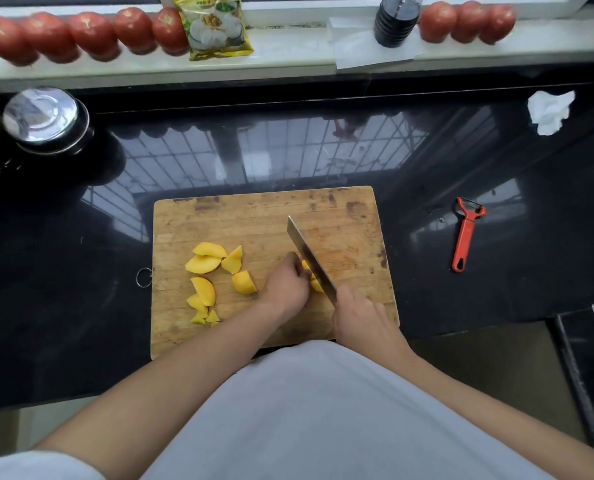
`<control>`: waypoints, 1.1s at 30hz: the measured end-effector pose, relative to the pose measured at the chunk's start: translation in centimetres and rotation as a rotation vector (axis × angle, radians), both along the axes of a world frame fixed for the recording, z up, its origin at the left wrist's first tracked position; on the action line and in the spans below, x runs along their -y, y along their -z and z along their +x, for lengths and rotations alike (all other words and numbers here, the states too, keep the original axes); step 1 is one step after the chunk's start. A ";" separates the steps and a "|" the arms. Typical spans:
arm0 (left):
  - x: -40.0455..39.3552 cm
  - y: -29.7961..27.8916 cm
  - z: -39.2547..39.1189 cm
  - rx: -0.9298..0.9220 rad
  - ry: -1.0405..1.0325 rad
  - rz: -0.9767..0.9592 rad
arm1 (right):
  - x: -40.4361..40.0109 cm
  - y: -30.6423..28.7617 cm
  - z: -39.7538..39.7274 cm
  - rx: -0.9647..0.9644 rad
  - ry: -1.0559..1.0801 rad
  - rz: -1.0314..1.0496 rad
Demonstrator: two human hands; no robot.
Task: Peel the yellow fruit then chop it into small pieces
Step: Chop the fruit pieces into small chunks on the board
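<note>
A wooden cutting board [340, 216] lies on the black counter. Several peeled yellow fruit pieces [205, 261] are scattered on its left half, one chunk [244, 282] nearer the middle. My left hand [286, 285] curls its fingers over a yellow fruit piece [316, 285], mostly hidden by hand and blade. My right hand [357, 315] grips the handle of a cleaver [307, 252], whose blade points away and left and rests down on that piece beside my left fingers.
A red peeler [464, 233] lies on the counter to the right of the board. A crumpled tissue [550, 112] sits at the far right, a steel-lidded pot [46, 119] at the far left. Tomatoes [91, 34], a packet and a dark bottle line the windowsill.
</note>
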State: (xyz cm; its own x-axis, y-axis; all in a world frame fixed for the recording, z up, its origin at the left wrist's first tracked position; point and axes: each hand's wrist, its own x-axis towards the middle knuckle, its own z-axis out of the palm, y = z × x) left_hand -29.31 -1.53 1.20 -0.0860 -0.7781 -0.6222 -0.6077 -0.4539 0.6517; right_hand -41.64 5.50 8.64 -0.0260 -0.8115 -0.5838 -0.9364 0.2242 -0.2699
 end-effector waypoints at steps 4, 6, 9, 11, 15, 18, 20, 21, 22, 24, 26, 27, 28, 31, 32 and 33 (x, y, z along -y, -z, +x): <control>0.0 0.0 0.0 -0.023 -0.009 -0.001 | -0.1 -0.1 0.0 -0.022 -0.024 0.013; 0.0 -0.1 -0.1 -0.023 -0.004 0.000 | -0.2 -0.3 -0.1 -0.024 -0.034 0.029; 0.0 0.0 -0.1 -0.033 -0.014 0.010 | -0.1 -0.5 0.0 -0.012 -0.028 0.065; -0.1 0.1 -0.1 -0.031 -0.018 0.005 | 0.0 -0.4 0.2 -0.008 -0.016 0.077; -0.1 0.4 -0.1 0.000 -0.004 -0.030 | -0.2 0.1 0.5 -0.038 -0.020 0.061; -0.2 1.0 -0.1 -0.019 0.005 0.002 | 0.0 1.0 0.8 -0.048 -0.019 0.042; -0.1 1.2 -0.1 -0.031 0.008 0.007 | 0.5 1.9 1.4 -0.061 -0.014 -0.022; -0.1 0.8 -0.2 -0.032 0.022 0.003 | 0.9 2.4 1.7 -0.058 -0.014 -0.056; -0.1 0.4 -0.2 -0.034 0.028 0.007 | 1.3 2.6 2.0 -0.045 -0.009 -0.082; -0.1 -0.1 -0.1 -0.016 0.029 -0.004 | 2.2 2.7 2.3 0.008 0.029 -0.106; -0.2 0.1 -0.1 0.005 0.023 -0.005 | 2.4 2.2 2.0 0.070 0.098 -0.123; -0.2 0.3 -0.2 0.014 0.016 -0.007 | 2.1 1.9 1.7 0.086 0.131 -0.143; -0.3 0.4 -0.2 0.022 0.018 -0.007 | 1.6 1.7 1.3 0.092 0.154 -0.163; -0.3 0.7 0.0 0.038 0.033 -0.016 | -0.2 1.3 0.3 0.066 0.163 -0.159; -0.3 0.7 0.1 0.035 0.030 -0.020 | -0.7 1.2 0.1 0.043 0.147 -0.137; -0.4 0.8 0.1 0.032 0.024 -0.023 | -1.1 1.1 -0.1 0.024 0.130 -0.111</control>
